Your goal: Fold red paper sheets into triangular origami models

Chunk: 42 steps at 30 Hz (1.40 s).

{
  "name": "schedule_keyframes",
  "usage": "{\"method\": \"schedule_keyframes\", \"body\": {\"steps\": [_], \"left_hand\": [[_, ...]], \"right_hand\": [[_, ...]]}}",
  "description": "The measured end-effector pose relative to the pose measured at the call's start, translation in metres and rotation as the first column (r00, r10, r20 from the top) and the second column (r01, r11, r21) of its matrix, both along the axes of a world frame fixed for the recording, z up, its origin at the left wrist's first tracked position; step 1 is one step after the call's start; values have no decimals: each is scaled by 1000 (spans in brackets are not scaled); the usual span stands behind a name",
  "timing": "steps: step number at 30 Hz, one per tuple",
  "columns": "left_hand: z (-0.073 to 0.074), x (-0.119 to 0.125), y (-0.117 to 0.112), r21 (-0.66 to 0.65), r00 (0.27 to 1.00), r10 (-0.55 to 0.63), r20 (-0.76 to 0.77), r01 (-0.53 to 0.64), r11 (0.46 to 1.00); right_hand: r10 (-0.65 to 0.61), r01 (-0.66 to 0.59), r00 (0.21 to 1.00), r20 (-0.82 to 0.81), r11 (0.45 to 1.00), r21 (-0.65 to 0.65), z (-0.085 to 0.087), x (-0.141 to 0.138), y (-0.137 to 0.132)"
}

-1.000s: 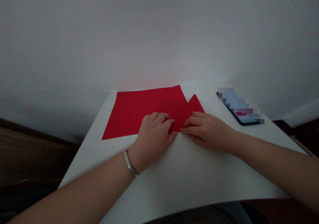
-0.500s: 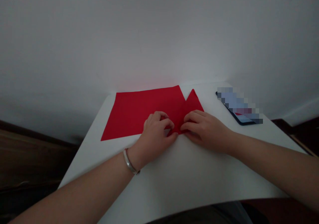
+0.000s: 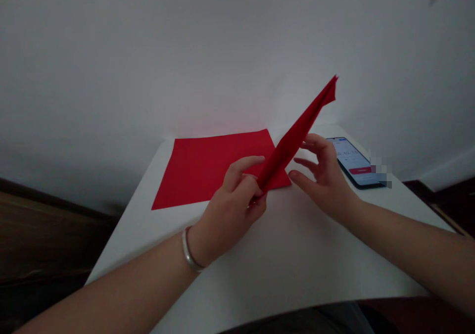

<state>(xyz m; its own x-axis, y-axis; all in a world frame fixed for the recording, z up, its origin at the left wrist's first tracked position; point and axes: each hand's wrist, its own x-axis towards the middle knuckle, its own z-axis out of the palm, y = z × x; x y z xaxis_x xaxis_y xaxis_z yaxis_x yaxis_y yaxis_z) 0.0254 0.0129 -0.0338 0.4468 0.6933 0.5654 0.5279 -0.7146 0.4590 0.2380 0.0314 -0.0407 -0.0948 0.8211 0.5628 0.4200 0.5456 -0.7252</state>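
A folded piece of red paper [image 3: 293, 138] is raised above the table, tilted with its pointed end up and to the right. My left hand [image 3: 237, 195] pinches its lower end between thumb and fingers. To the right of it, my right hand [image 3: 324, 175] is open, its fingers apart and curved toward the folded paper; whether a fingertip touches it I cannot tell. Beneath and behind lies a flat red sheet [image 3: 208, 168], partly covered by my left hand and the folded piece.
A phone [image 3: 352, 161] with its screen lit lies on the white table [image 3: 289, 264], right of my right hand. A pale wall [image 3: 222, 52] rises directly behind the table. Brown wooden furniture [image 3: 44, 235] stands at the left.
The folded red paper has been lifted off the table and tilted up in my left hand. My right hand has let go and moved right, fingers opening. More of the phone screen shows.
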Motion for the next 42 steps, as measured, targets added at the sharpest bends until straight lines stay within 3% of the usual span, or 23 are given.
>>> {"method": "schedule_keyframes", "body": {"steps": [2,5,10,14,20,30,42], "left_hand": [[-2,0,-1,31,996,-9,-89,11,999],[-6,1,0,49,982,-21,-187,31,998],[-7,3,3,115,946,24,-323,14,993],[-4,4,2,58,924,4,-382,19,998],[1,6,1,-120,952,-95,-291,62,991],[-5,7,7,-310,1000,-18,-25,9,951],[-9,4,16,-143,992,122,44,-114,983]], "right_hand": [[98,-122,981,-168,982,-142,-4,-3,2],[159,-231,951,-264,935,-270,-9,-7,4],[87,-206,942,-325,913,-352,-11,-12,8],[74,-200,944,-320,903,-381,-12,-13,11],[89,-109,993,-74,943,-316,-9,-13,13],[257,-234,962,91,950,-208,-10,-21,11],[360,-336,930,78,915,-222,-9,-19,7]]}}
